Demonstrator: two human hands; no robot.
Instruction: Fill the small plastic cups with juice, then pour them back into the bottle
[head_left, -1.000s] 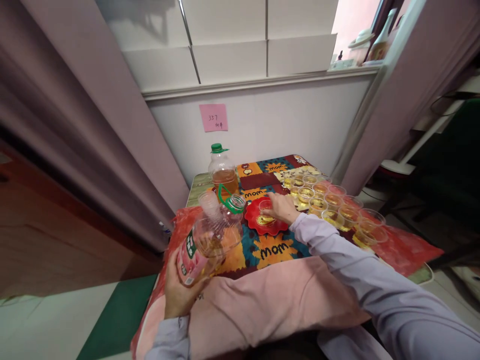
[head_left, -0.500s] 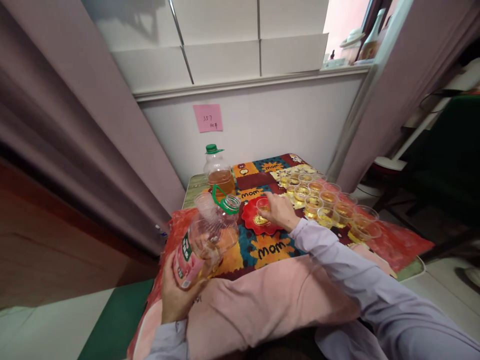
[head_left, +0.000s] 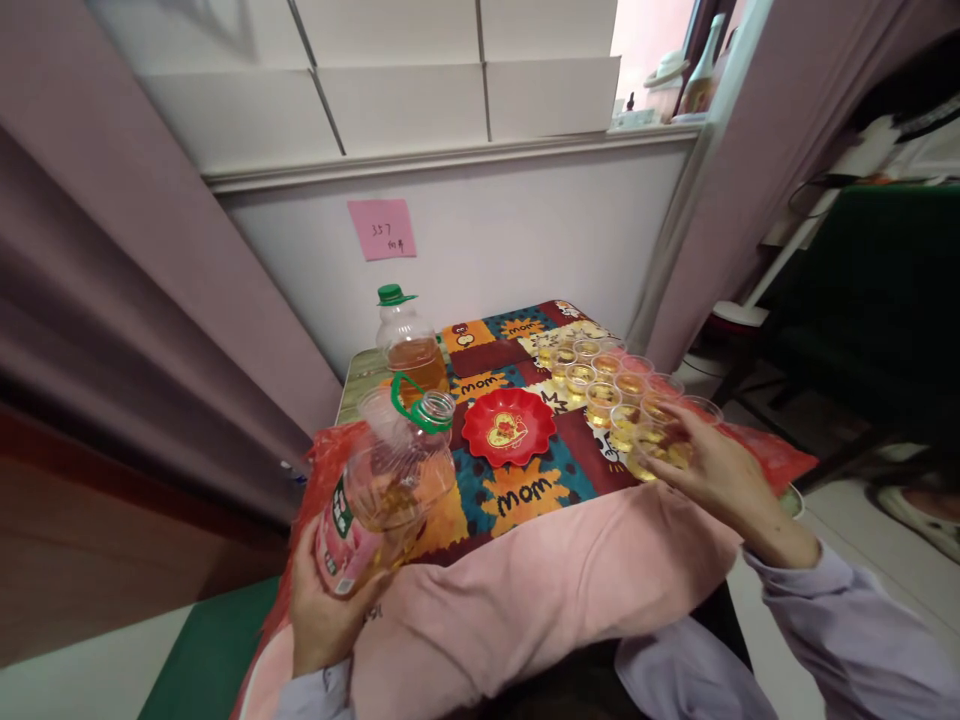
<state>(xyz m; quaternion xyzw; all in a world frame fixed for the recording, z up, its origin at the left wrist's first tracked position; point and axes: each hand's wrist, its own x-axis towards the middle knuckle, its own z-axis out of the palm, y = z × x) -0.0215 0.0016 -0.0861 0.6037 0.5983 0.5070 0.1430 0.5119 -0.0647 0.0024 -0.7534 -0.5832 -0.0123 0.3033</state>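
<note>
My left hand (head_left: pixel 330 600) is wrapped around the lower part of a clear plastic jug (head_left: pixel 397 490). The jug is tilted, has a pink label, a green ring handle and an uncapped mouth, and some yellowish liquid is in it. At the near end of the rows of cups, my right hand (head_left: pixel 712 475) has its fingers closed around a clear plastic cup (head_left: pixel 660 455); whether this cup touches the table cannot be seen. Beyond it stand several clear cups (head_left: pixel 604 400) of yellow liquid. Between my hands lies a red scalloped dish (head_left: pixel 510 428) with a gold heart design.
A second jug (head_left: pixel 412 360), green-capped and partly full of amber liquid, stands at the back left. A patterned mat (head_left: pixel 525 490) covers the table, with a pink cloth (head_left: pixel 555 570) along the front. Red plastic sheeting (head_left: pixel 776 455) hangs at the sides. A pink note (head_left: pixel 382 230) is on the wall.
My right hand has carried a cup from the red dish rightward to the near end of the cup rows. My left hand still holds the tilted jug. The view has shifted slightly.
</note>
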